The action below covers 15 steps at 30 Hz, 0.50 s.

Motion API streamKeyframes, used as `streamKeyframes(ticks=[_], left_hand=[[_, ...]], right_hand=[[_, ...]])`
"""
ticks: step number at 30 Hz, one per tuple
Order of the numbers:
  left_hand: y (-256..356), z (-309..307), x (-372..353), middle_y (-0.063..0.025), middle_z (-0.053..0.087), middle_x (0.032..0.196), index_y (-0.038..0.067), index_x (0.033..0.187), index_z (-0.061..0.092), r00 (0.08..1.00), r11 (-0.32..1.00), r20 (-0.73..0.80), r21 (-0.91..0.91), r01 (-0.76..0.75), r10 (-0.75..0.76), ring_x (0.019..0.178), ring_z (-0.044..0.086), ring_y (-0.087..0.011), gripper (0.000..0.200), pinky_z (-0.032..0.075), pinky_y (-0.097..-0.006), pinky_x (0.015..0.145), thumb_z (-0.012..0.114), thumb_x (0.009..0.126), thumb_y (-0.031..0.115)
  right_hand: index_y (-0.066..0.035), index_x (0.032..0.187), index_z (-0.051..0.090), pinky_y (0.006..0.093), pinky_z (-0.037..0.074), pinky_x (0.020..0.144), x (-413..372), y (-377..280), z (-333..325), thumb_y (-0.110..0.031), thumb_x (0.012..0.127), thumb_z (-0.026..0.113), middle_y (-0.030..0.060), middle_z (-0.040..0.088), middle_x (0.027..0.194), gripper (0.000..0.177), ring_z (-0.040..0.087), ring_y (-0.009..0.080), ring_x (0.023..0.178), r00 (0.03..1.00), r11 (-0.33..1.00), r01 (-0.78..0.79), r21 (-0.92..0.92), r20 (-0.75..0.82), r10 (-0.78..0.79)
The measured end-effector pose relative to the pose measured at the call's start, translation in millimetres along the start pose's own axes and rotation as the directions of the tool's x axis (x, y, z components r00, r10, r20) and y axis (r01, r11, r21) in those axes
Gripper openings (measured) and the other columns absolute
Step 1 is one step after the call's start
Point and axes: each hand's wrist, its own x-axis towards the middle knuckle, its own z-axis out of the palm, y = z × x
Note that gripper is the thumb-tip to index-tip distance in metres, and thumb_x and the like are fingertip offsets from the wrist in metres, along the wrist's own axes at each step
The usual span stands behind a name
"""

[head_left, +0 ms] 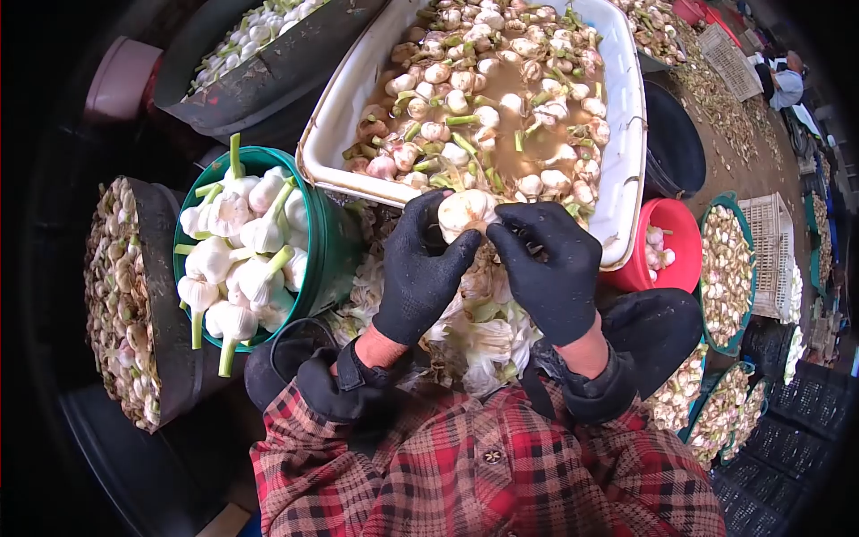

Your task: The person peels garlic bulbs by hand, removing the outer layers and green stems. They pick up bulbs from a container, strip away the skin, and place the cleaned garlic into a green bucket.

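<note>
A whitish garlic bulb [467, 213] with some brown skin is held between my two black-gloved hands, just in front of the white tub's near rim. My left hand [420, 268] is closed around its left side, thumb beneath. From the right, my right hand [553, 267] pinches at the bulb's lower edge with thumb and fingers. Beyond them the white tub [315, 148] holds muddy water with many garlic bulbs floating in it. Loose peeled skins [488, 345] are heaped below my hands, between my legs.
On the left stands a green bucket [333, 242] full of clean white garlic with green stems. A dark container [170, 304] of unpeeled garlic lies beyond it. To the right are a red bucket [678, 234] with a few bulbs, a garlic-filled basket [727, 268] and a crate [765, 242]. Another person [787, 88] is far back.
</note>
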Motion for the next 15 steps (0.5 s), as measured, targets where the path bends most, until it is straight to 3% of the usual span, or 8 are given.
streamKeyframes(ticks=[3,5,7,9,15], left_hand=[[1,2,-2,-0.0123,0.062,0.111,-0.001,0.123,0.049,0.999,1.0,-0.019,0.015,-0.027,0.027,0.1,0.062,-0.0166,0.048,0.052,-0.0282,0.084,0.07,0.08,-0.002],[-2,3,-4,-0.0122,0.062,0.109,-0.002,0.122,0.05,1.0,0.999,-0.019,-0.037,-0.017,0.016,0.101,0.062,-0.0171,0.047,0.051,-0.029,0.085,0.07,0.079,-0.003],[-9,3,-5,-0.0121,0.062,0.108,-0.002,0.12,0.051,1.0,0.996,-0.019,-0.09,-0.005,0.003,0.102,0.062,-0.0177,0.046,0.051,-0.0298,0.086,0.07,0.078,-0.003],[-18,-1,-5,-0.0112,0.06,0.115,-0.003,0.124,0.05,0.992,0.991,0.035,0.055,-0.123,0.122,0.105,0.059,-0.0171,0.051,0.05,-0.0296,0.091,0.068,0.076,-0.01],[-23,-2,-10,-0.0108,0.059,0.116,-0.004,0.121,0.053,0.98,0.968,0.132,0.183,-0.171,0.148,0.107,0.058,-0.0174,0.049,0.049,-0.0295,0.091,0.067,0.075,-0.012]], right_hand=[[-0.005,0.09,0.068,0.0309,0.05,0.058,-2,2,3,-0.004,0.077,0.072,0.0098,0.065,0.082,0.014,0.066,0.023,0.067,1.0,0.997,-0.007,-0.078,-0.001,0.007],[-0.007,0.087,0.067,0.0345,0.049,0.057,-3,9,7,-0.005,0.077,0.07,0.0093,0.062,0.079,0.011,0.063,0.0268,0.066,0.984,0.97,0.156,-0.186,-0.051,-0.168],[-0.007,0.085,0.065,0.0361,0.048,0.056,-4,7,5,-0.005,0.077,0.069,0.0091,0.061,0.076,0.009,0.062,0.028,0.065,0.984,0.961,0.168,-0.22,-0.026,-0.177],[-0.008,0.083,0.064,0.0378,0.048,0.055,-6,6,3,-0.006,0.076,0.069,0.0089,0.059,0.074,0.008,0.061,0.0292,0.065,0.983,0.951,0.179,-0.253,-0.002,-0.185],[-0.009,0.076,0.06,0.0393,0.045,0.053,-13,12,-1,-0.008,0.075,0.068,0.0087,0.054,0.069,0.008,0.059,0.0296,0.061,0.985,0.939,0.172,-0.299,0.043,-0.167]])
